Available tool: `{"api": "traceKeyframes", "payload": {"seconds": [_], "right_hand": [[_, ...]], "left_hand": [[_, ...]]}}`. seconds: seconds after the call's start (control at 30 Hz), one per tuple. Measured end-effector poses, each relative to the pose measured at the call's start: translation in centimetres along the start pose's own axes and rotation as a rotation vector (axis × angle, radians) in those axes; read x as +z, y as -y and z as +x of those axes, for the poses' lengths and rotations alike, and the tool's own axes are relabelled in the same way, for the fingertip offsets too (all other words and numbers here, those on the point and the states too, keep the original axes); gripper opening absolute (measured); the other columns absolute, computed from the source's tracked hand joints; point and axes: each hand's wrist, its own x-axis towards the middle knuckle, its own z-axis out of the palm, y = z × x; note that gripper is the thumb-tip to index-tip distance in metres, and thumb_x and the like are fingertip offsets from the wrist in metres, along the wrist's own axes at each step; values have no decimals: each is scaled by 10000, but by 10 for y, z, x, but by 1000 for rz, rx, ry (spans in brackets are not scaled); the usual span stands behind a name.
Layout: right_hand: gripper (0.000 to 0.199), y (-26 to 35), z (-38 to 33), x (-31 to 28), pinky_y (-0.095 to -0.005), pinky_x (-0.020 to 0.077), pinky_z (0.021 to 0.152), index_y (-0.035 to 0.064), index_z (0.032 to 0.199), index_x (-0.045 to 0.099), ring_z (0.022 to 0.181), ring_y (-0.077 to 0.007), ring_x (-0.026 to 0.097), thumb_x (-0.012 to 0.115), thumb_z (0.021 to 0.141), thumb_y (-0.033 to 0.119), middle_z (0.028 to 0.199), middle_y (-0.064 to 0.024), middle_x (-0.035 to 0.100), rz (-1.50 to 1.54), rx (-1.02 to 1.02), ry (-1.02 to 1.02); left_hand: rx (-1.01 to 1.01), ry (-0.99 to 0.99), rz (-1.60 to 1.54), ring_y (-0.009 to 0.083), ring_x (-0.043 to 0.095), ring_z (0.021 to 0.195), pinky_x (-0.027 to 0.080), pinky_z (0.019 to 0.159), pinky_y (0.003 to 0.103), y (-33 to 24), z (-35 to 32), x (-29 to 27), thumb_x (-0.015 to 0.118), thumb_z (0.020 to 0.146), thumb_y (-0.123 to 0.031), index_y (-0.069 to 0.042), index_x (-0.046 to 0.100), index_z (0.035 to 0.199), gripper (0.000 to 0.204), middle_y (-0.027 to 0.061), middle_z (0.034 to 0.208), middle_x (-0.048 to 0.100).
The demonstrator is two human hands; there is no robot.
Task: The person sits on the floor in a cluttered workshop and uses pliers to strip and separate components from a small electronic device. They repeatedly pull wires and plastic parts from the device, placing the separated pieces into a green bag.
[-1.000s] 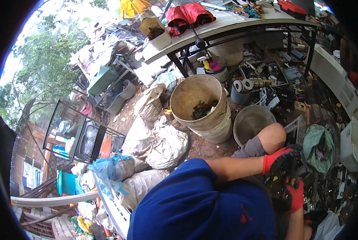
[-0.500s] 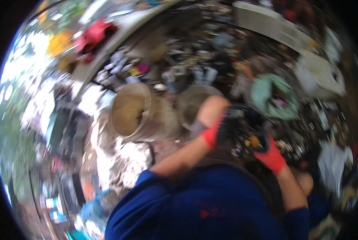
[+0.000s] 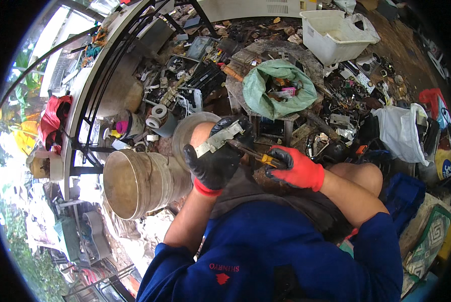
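My left hand [image 3: 220, 158], in a black-palmed glove with a red cuff, is closed around a flat silvery metal piece [image 3: 218, 141] with small holes and notches. Its kind I cannot make out. My right hand [image 3: 297, 168], in a red and black glove, grips a screwdriver [image 3: 270, 160] by its yellow and black handle. The dark shaft points left, and its tip lies at or close to the right end of the metal piece. Both hands are above my lap, in front of my knees.
A green woven sack [image 3: 258, 93] with scrap inside stands on a low wooden stool ahead. To the left are a beige bucket [image 3: 146, 181] and another bucket by my knee. A white bin [image 3: 331, 35] sits far right. Mixed scrap covers the ground around.
The view has turned to the right and sharpened. My left hand has come up with the metal piece in plain sight, and the screwdriver in my right hand now shows beside it.
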Motion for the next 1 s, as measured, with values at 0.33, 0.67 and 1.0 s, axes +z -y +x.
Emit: {"api": "traceKeyframes", "payload": {"seconds": [0.33,0.67,1.0], "right_hand": [[446,16,0,0,-545,376,1003,73,1070,619,1218,-443,437,781,680,216,1161,-169,555,-1027,-428,-301],[417,12,1,-8,-519,392,973,153,1106,631,1186,-402,465,710,733,320,1162,-134,569,-1146,-420,-256],[443,10,-1,-10,-484,394,980,105,1106,619,1192,-373,471,738,707,256,1119,-117,563,-1197,-355,-202]], "left_hand": [[-11,-54,-116,323,407,1305,289,1108,448,0,2,10,393,761,-845,7,317,1436,1090,178,1425,420],[-60,-62,70,318,396,1315,279,1111,439,-6,1,4,394,778,-828,-4,302,1446,1065,175,1433,413],[-72,42,167,316,390,1319,262,1122,450,3,1,4,364,822,-794,-6,290,1446,1008,177,1433,406]]}}
